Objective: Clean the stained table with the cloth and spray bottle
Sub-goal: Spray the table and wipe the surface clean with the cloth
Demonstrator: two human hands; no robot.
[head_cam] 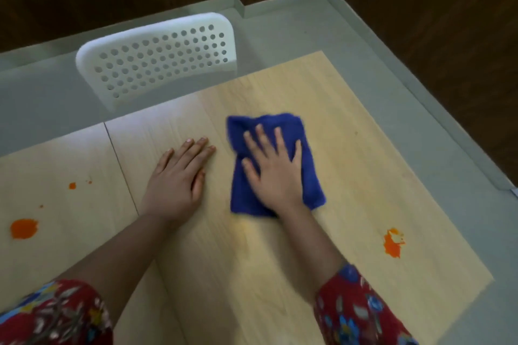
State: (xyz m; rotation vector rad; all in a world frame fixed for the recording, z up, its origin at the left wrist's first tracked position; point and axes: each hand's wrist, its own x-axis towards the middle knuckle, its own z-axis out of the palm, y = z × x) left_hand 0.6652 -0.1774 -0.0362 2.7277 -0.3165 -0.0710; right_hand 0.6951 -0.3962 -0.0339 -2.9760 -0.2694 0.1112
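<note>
Two stains uncleaned: left stain (23,228), right stain (393,242). Right hand (276,176) flat, fingers straight, presses cloth (283,123); left hand (175,179) flat on table (350,176), holds nothing. Risk: cloth just smears them wider.

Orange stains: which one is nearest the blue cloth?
The smeared stain near the table's right edge; the others lie far left, beyond the left hand.

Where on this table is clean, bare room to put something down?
Best: the far right corner of the table, between the blue cloth and the edge. Also bare: the near strip between the forearms. The middle is crowded by the left hand, right hand and cloth; orange stains mark the left part and the near right.
</note>
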